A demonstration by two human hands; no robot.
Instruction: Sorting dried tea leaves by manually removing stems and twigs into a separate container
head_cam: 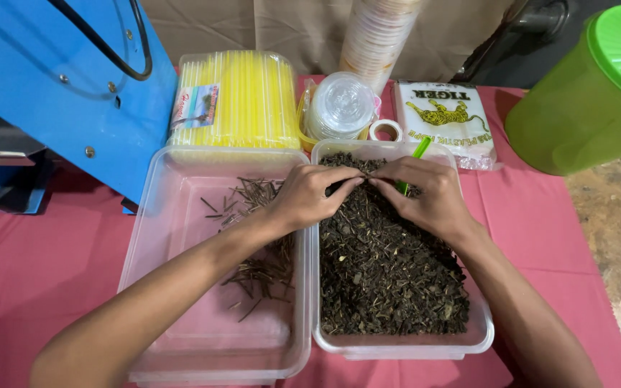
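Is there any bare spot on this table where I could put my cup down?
Bare pink cloth lies left of the clear tub of twigs, below the blue machine, and a strip runs right of the tub of dried leaves. The back is crowded: yellow straws, lids, green jug.

A pack of yellow straws (237, 100) lies behind the containers. A green pitcher (589, 93) stands right, a blue machine (73, 79) left.
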